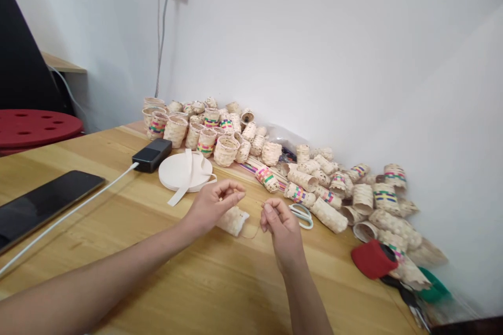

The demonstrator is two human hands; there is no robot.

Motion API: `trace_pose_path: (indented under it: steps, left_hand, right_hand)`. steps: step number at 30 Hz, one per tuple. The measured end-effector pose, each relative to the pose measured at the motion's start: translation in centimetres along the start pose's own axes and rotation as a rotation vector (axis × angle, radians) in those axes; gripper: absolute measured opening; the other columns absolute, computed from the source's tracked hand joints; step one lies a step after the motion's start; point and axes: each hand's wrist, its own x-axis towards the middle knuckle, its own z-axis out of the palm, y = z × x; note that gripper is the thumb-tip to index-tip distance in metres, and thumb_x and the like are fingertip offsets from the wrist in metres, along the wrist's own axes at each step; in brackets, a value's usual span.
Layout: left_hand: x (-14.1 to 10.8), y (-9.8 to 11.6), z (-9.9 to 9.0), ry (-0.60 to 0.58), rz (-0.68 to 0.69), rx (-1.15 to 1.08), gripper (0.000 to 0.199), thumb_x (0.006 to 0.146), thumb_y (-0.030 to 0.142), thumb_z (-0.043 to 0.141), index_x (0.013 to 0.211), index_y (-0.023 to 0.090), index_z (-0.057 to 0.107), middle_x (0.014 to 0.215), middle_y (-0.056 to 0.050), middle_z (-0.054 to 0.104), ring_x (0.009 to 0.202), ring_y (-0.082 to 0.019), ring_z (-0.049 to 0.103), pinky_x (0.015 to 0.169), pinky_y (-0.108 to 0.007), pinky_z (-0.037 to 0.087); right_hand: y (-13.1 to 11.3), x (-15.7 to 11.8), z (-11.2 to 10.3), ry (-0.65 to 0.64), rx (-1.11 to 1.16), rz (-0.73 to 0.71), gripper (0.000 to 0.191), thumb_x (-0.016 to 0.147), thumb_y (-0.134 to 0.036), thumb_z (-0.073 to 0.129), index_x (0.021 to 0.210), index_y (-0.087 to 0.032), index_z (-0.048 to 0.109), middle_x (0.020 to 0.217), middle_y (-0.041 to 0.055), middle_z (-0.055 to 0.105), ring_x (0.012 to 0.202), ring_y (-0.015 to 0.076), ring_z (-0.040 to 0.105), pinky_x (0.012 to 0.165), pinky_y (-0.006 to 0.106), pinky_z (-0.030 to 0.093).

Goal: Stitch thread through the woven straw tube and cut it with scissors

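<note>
Biggest thing first: the wooden surface [188, 282] fills the lower frame, with a big heap of woven baskets [226, 151] running from upper centre to the lower right. A dark phone [51, 201] lies at the left edge. The hands meet mid-frame. On the left hand [216, 204], thumb and forefinger nearly meet; can't tell if anything's between them. The right hand [282, 225] is in a tight pinch, seemingly on a thread. Next size down is a roll of white tape [168, 174], just up and left of the left hand, then a black power bank [152, 155]. The small basket [234, 221] being worked on lies at centre, partly hidden behind the left hand. Scissors [302, 213] sit just right of the right hand. Smallest is the thread [250, 237], looping from the basket's end toward the right hand.

Looks like a thread-handling step, probably sewing, though a needle's too tiny to confirm. My guess is the next move calls for a steady pinch, slack that doesn't snag, and a hand to steady the basket. Roomiest side is the bare wood toward lower centre; the heap and scissors crowd the right hand, the tape crowds the left.
</note>
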Motion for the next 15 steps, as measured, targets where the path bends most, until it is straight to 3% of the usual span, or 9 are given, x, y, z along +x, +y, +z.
trace_pose_path:
  steps: [5, 10, 15]
  left_hand:
    - [-0.5, -0.8, 1.1, -0.134, -0.121, -0.191, 0.044, 0.067, 0.043, 0.072, 0.100, 0.013, 0.068, 0.059, 0.006, 0.039, 0.053, -0.008, 0.034, 0.050, -0.019, 0.026]
    - [-1.0, -0.7, 1.5, -0.212, -0.248, -0.376, 0.050, 0.067, 0.047, 0.075, 0.102, 0.012, 0.069, 0.067, -0.002, 0.061, 0.061, -0.012, 0.051, 0.057, -0.023, 0.037]
    - [-1.1, -0.5, 1.5, -0.242, -0.307, -0.506, 0.045, 0.066, 0.044, 0.078, 0.095, 0.010, 0.070, 0.067, -0.006, 0.066, 0.062, -0.017, 0.058, 0.061, -0.028, 0.044]
  right_hand:
    - [0.6, 0.0, 0.9, -0.053, 0.166, 0.041, 0.029, 0.082, -0.045, 0.066, 0.078, -0.019, 0.055, 0.059, -0.0052, 0.049, 0.050, 0.0082, 0.037, 0.052, 0.022, 0.033]
    - [0.7, -0.3, 1.7, -0.110, 0.205, 0.086, 0.035, 0.080, -0.050, 0.067, 0.071, -0.020, 0.052, 0.059, -0.0041, 0.049, 0.050, 0.0092, 0.039, 0.052, 0.024, 0.036]
    - [1.3, -0.3, 1.9, -0.119, 0.182, 0.082, 0.038, 0.078, -0.052, 0.068, 0.069, -0.020, 0.051, 0.058, -0.0045, 0.049, 0.050, 0.0088, 0.040, 0.053, 0.023, 0.037]
